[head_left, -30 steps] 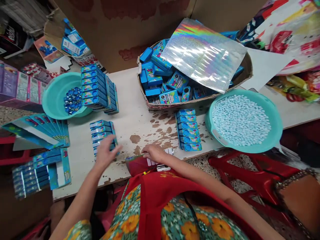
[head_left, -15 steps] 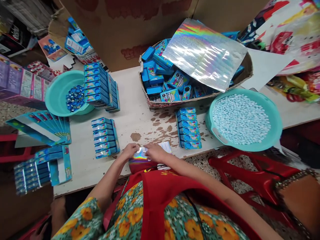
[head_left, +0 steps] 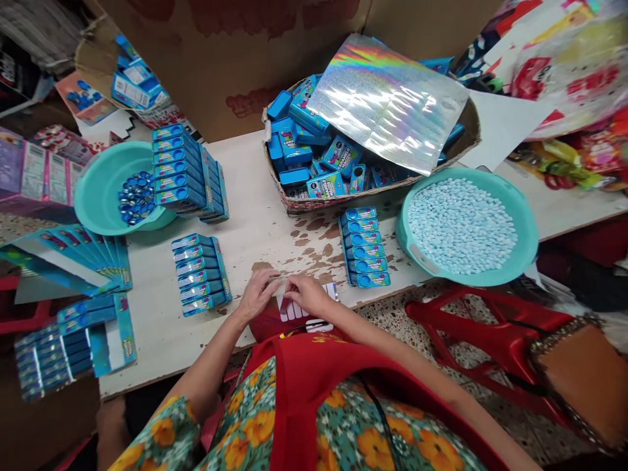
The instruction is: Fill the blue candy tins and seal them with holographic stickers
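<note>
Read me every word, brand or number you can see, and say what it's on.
"CARAMELO", with "MAC…" beneath, its ending unclear: blue pack in the cardboard carton.
Too small or blurred to read: lettering on the rowed packs, pink boxes and black box.

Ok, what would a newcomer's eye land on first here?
Probably the silvery rainbow sheet, lying over the carton of blue boxes at the back of the table. Next, the teal basin full of pale blue pellets toward the right. Then the bright red apron at front centre, just below both hands.
</note>
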`<state>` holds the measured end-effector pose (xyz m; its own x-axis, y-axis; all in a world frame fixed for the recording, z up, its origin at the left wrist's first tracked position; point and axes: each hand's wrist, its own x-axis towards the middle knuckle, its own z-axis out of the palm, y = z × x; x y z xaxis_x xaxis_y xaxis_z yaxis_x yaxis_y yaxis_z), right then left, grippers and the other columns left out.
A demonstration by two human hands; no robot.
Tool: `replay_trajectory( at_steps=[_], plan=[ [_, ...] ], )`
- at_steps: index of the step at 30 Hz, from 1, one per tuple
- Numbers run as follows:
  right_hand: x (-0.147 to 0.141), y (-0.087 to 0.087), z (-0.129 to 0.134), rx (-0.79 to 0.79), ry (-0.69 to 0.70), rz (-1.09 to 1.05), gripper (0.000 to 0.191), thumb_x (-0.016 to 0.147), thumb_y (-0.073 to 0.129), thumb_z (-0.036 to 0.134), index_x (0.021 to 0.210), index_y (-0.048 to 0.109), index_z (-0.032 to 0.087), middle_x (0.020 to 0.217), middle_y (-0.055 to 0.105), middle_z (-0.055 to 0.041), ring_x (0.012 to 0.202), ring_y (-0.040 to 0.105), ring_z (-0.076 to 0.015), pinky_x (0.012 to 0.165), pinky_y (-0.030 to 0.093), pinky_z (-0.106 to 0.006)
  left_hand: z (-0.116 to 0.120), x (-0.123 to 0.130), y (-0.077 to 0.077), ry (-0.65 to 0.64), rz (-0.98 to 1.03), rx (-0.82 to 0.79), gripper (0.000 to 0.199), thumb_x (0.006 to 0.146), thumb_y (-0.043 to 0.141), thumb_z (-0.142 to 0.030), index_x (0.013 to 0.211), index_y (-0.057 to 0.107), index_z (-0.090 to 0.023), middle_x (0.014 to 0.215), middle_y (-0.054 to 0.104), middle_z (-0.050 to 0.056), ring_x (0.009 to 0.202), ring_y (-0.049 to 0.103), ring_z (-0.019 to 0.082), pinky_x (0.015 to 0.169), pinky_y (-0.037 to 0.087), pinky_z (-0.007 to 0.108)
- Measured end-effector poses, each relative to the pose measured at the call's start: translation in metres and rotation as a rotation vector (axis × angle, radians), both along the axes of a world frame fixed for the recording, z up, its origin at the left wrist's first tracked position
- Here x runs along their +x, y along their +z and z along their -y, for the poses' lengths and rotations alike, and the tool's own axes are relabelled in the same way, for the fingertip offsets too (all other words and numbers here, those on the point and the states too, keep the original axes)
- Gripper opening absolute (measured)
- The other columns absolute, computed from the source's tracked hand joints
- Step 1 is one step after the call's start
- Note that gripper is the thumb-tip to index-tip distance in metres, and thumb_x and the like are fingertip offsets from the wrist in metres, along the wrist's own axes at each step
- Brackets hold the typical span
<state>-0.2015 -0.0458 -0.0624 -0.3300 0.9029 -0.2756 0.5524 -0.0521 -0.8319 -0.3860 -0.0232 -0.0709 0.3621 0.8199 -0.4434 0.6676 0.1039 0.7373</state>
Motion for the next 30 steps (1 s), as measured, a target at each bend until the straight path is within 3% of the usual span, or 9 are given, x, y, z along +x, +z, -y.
replay_trajectory(
  at_steps=[2,5,9,11,15,18,21,25,30],
  plan=[
    [0.009,0.007,0.002,-0.036,-0.135,-0.107,0.004,0.077,0.061,0.018,0.074,0.061,0.02,0.07,0.063,0.0028,0.068,0.056,-0.0127,0.063,0.039,-0.022,0.002,0.013,0.014,-0.139,0.118,-0.029,0.038,0.081,0.048,-0.042,0.109,0.059,-0.019,0.106,0.063,0.005,0.099,0.054,0.02,0.086,0.04,0.029],
    [0.025,0.019,0.01,-0.063,-0.352,-0.211,0.007,0.078,0.062,0.025,0.074,0.06,0.02,0.07,0.062,0.0029,0.066,0.056,-0.0127,0.064,0.041,-0.023,-0.001,0.038,0.025,-0.251,0.141,-0.158,0.03,0.083,0.044,-0.042,0.088,0.062,-0.017,0.084,0.065,0.002,0.08,0.056,0.017,0.074,0.041,0.026],
    [0.053,0.029,0.032,-0.004,-0.663,-0.159,0.011,0.08,0.06,0.03,0.073,0.06,0.021,0.075,0.061,0.0003,0.076,0.056,-0.0161,0.072,0.045,-0.028,-0.011,0.082,0.035,-0.363,0.164,-0.157,0.032,0.086,0.04,-0.041,0.07,0.054,-0.018,0.066,0.057,0.0,0.065,0.05,0.014,0.062,0.036,0.025],
    [0.07,0.031,0.046,0.075,-0.815,-0.071,0.011,0.079,0.062,0.033,0.074,0.062,0.023,0.089,0.06,-0.0031,0.09,0.055,-0.019,0.081,0.044,-0.031,-0.015,0.107,0.041,-0.426,0.23,-0.19,0.028,0.086,0.04,-0.04,0.073,0.051,-0.018,0.063,0.055,-0.001,0.06,0.049,0.013,0.059,0.036,0.025],
    [0.106,0.022,0.067,0.178,-1.049,0.124,0.013,0.074,0.066,0.037,0.073,0.066,0.024,0.106,0.051,-0.0068,0.108,0.047,-0.024,0.097,0.036,-0.041,-0.016,0.154,0.043,-0.448,0.406,-0.426,0.022,0.087,0.039,-0.04,0.095,0.044,-0.02,0.058,0.053,-0.004,0.05,0.05,0.012,0.053,0.038,0.023],
    [0.128,0.007,0.071,0.146,-1.113,0.187,0.014,0.073,0.066,0.037,0.072,0.066,0.023,0.108,0.05,-0.0081,0.109,0.045,-0.0257,0.099,0.033,-0.045,-0.014,0.18,0.033,-0.417,0.432,-0.49,0.014,0.086,0.039,-0.034,0.092,0.039,-0.021,0.058,0.053,-0.006,0.045,0.048,0.009,0.048,0.037,0.021],
    [0.139,-0.007,0.067,0.1,-1.155,0.126,0.017,0.072,0.064,0.038,0.072,0.064,0.02,0.111,0.049,-0.0109,0.11,0.047,-0.026,0.093,0.04,-0.042,-0.012,0.193,0.016,-0.365,0.427,-0.466,0.008,0.084,0.04,-0.027,0.088,0.035,-0.021,0.058,0.052,-0.007,0.043,0.047,0.008,0.046,0.035,0.019],
    [0.144,-0.018,0.063,0.058,-1.179,0.042,0.018,0.071,0.063,0.037,0.073,0.061,0.02,0.102,0.055,-0.01,0.103,0.051,-0.0239,0.08,0.047,-0.035,-0.008,0.195,-0.003,-0.346,0.497,-0.464,0.01,0.084,0.04,-0.026,0.088,0.031,-0.022,0.06,0.054,-0.008,0.043,0.05,0.007,0.045,0.036,0.018],
    [0.15,-0.025,0.065,0.145,-1.169,0.022,0.019,0.073,0.06,0.033,0.085,0.055,0.02,0.087,0.059,-0.0033,0.079,0.054,-0.0174,0.071,0.047,-0.031,-0.003,0.192,-0.012,-0.284,0.542,-0.543,0.015,0.082,0.041,-0.024,0.089,0.028,-0.022,0.059,0.058,-0.008,0.043,0.056,0.009,0.044,0.037,0.018]
  ],
)
